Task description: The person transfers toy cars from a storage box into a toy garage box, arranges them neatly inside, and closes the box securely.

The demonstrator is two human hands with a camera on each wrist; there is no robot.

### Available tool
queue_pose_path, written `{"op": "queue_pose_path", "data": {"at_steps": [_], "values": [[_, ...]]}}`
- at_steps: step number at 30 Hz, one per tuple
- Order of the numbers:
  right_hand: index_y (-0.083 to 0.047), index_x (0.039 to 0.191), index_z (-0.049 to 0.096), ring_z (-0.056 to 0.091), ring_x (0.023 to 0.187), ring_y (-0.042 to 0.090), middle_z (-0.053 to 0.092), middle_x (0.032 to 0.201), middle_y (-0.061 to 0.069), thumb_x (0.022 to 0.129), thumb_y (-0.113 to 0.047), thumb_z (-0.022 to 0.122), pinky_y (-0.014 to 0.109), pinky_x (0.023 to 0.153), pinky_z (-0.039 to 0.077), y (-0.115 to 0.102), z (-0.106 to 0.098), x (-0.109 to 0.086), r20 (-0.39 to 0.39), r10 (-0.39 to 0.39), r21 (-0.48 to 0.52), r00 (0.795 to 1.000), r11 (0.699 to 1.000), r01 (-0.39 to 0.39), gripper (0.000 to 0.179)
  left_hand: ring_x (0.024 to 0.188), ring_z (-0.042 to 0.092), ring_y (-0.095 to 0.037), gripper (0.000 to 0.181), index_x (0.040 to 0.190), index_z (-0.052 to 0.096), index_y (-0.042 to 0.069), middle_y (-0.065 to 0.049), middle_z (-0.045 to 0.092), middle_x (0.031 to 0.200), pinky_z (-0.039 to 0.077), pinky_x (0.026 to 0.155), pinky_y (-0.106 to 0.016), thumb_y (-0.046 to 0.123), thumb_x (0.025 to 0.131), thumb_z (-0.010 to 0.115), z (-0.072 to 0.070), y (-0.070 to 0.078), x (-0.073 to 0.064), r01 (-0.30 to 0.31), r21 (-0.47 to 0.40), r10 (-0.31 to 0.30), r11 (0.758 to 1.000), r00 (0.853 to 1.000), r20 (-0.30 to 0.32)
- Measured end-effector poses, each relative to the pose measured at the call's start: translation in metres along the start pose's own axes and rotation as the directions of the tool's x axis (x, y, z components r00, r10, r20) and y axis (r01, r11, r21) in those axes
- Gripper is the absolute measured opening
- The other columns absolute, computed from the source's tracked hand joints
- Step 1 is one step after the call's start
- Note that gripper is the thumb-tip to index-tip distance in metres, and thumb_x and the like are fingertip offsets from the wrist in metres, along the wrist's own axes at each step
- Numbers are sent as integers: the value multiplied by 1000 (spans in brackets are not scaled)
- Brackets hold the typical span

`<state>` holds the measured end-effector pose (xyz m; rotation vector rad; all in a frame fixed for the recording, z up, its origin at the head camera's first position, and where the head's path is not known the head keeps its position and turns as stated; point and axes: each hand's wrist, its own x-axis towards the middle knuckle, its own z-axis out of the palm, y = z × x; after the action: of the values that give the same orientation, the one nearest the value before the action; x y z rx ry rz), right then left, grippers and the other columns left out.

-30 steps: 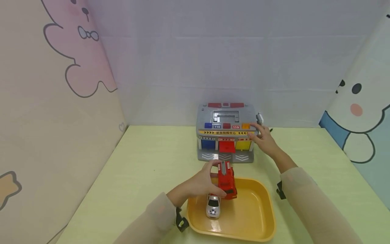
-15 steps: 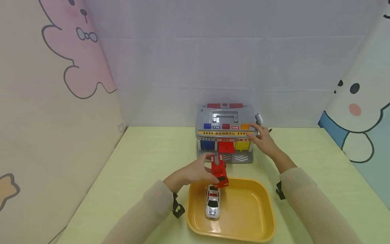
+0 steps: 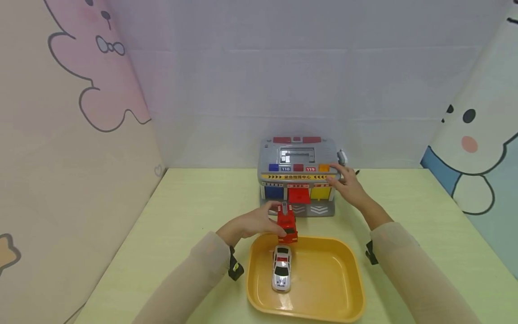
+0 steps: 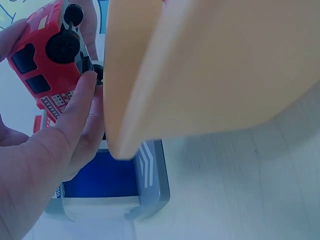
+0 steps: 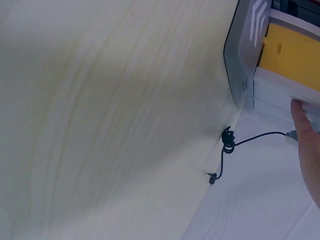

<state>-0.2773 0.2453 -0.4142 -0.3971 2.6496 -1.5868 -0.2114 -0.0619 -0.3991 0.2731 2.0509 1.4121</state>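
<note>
Above the far left rim of a yellow tray (image 3: 354,274), my left hand (image 3: 252,223) grips a red toy fire truck (image 3: 286,223), thumb on the near side and fingers on the far side. In the left wrist view the truck (image 4: 42,70) shows its black wheels. Just beyond is a grey toy garage (image 3: 269,155) with blue, red and yellow doors; the red door (image 3: 299,196) is swung outward. My right hand (image 3: 351,188) holds the garage's front right roof corner. In the right wrist view one finger (image 5: 300,117) touches its side wall.
A white toy police car (image 3: 281,269) lies in the tray's left part. A grey handset-like piece (image 3: 342,156) hangs at the garage's right side, with a coiled black cord (image 5: 228,140) there. A pale wall (image 3: 218,90) stands behind the table.
The fire truck, held in my left hand, has moved up from the tray toward the garage and slightly left, uncovering the police car. My right hand has stayed on the garage.
</note>
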Motion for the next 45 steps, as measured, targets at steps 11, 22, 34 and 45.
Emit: {"op": "queue_pose_path", "data": {"at_steps": [11, 22, 34, 45], "values": [[-4, 152, 24, 41, 122, 57, 5, 147, 35, 104, -24, 49, 62, 98, 39, 0, 2, 2, 9, -10, 17, 1000, 1000, 10, 58, 122, 43, -33, 91, 150, 26, 9, -16, 45, 135, 34, 106, -53, 10, 77, 79, -14, -11, 18, -22, -21, 22, 1000, 1000, 0], [-4, 152, 23, 40, 123, 57, 3, 149, 35, 104, -24, 49, 62, 98, 38, -1, 1, 3, 10, -7, 1, 1000, 1000, 7, 58, 113, 53, -28, 95, 151, 26, 10, -14, 44, 135, 39, 103, -49, 14, 75, 82, -20, -25, 36, -88, 89, 92, 992, 995, -37], [-5, 152, 24, 43, 122, 55, 5, 149, 34, 104, -26, 49, 62, 97, 39, 1, 1, 0, -4, 2, -3, 1000, 1000, -2, 58, 107, 57, -19, 98, 151, 28, 13, -9, 35, 139, 50, 91, -32, 17, 72, 86, -6, -40, 59, -204, 199, 213, 959, 977, -27], [-4, 151, 26, 41, 122, 57, 7, 147, 35, 103, -23, 50, 62, 99, 38, 1, 2, -2, -16, -4, 13, 1000, 1000, 4, 57, 108, 55, -19, 98, 152, 28, 18, -5, 35, 137, 50, 92, -30, 15, 73, 86, 5, -46, 69, -215, 208, 229, 954, 972, -47]]}}
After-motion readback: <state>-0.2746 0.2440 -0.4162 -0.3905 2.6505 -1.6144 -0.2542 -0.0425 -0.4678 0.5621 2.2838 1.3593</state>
